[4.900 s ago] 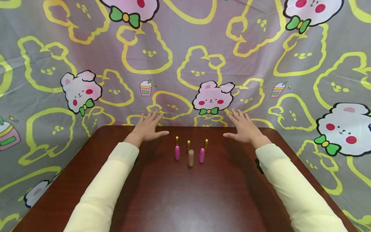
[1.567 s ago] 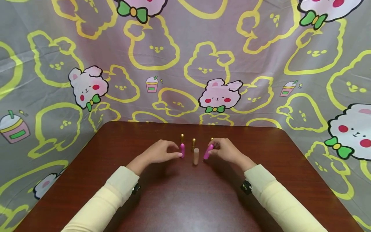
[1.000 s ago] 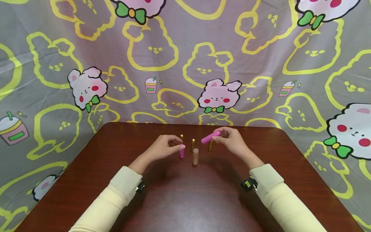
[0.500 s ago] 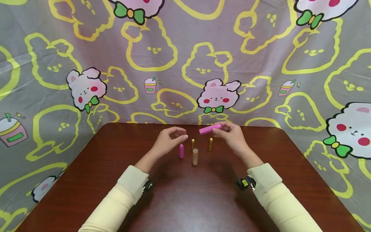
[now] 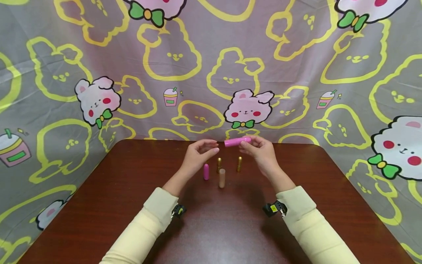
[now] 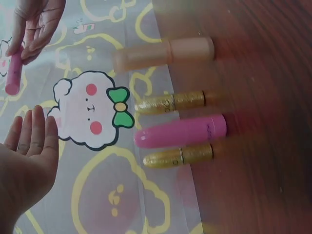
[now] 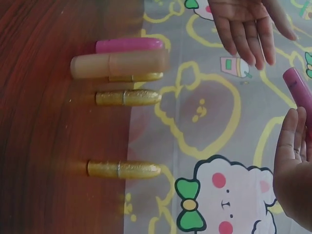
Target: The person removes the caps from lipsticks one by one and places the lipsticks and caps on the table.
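My right hand (image 5: 263, 152) pinches a pink lipstick tube (image 5: 233, 142) with a rounded end, holding it nearly level above the back of the table. My left hand (image 5: 197, 157) is raised opposite the tube's flat end, a small gap away, fingers loosely bent and holding nothing. Below, a second pink lipstick tube (image 5: 206, 172) stands upright beside a beige cylindrical tube (image 5: 222, 179). Behind them stand gold bullet-shaped lipstick tubes (image 5: 239, 164). One gold tube is hidden behind my left hand in the head view; three gold tubes (image 7: 124, 169) show in the right wrist view.
The dark reddish-brown table (image 5: 211, 223) ends at a grey cloth (image 5: 194, 84) printed with cartoon rabbits, which hangs behind and along both sides. A small black device (image 5: 271, 209) is strapped at each wrist.
My right hand has taken the right-hand pink tube off the table, lifted it and tipped it level. My left hand reached toward the other pink tube, then rose and moved right toward the lifted one.
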Demonstrator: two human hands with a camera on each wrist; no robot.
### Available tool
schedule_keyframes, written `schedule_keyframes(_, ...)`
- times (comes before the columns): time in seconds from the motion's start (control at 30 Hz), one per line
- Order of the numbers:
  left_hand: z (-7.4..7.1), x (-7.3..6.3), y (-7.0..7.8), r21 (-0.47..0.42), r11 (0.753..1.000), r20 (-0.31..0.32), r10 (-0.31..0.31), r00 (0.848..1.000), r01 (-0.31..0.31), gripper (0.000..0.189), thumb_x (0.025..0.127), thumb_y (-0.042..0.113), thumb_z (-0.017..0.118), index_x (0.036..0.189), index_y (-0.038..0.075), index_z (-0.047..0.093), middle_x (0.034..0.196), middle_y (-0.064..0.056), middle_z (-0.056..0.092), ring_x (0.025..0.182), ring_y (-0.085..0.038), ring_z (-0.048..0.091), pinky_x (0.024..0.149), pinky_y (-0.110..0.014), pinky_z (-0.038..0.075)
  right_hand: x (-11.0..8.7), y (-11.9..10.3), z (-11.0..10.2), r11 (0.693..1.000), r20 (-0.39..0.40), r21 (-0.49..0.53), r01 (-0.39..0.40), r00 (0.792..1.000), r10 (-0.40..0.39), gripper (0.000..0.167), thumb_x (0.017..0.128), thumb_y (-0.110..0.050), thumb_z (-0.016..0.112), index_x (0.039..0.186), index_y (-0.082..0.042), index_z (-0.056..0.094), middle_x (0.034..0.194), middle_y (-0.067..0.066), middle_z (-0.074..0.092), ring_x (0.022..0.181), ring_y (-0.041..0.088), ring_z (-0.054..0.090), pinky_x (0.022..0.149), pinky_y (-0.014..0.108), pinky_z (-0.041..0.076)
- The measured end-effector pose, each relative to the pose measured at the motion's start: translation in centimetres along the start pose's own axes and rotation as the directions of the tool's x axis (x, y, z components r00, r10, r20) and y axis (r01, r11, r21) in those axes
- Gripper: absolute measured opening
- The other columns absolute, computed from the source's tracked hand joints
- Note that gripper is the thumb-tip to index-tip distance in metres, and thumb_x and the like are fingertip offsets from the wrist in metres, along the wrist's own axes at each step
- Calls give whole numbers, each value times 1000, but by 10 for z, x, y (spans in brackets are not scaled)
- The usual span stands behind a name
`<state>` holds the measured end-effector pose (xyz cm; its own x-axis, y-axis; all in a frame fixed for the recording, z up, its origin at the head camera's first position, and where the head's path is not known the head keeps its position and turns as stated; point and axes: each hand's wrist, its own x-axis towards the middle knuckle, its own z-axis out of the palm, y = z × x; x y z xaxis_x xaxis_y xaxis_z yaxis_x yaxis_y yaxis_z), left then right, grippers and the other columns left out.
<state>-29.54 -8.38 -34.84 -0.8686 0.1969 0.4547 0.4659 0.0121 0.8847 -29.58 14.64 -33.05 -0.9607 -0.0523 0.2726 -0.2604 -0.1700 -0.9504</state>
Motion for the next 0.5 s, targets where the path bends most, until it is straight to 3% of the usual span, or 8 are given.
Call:
schedule_keyframes(0.33,18,4,-5,-125,992,-62,30,998,-38,29,86,-2,70,113,-10,63,107,-24,67,93,-16,67,86,-31,53,-2,-4,13,996,6,93,-4,1000,4,20,91,-5,67,108,4,61,92,5,68,83,18,69,81,34,55)
schedule_keyframes(0.5,25,6,-3,-162,987,-116,-7,993,-12,29,85,-2,71,112,-10,64,103,-21,68,88,-12,67,82,-29,54,-3,-5,19,988,6,153,-25,1000,25,12,91,-4,66,103,-1,63,91,5,68,82,18,69,81,34,55)
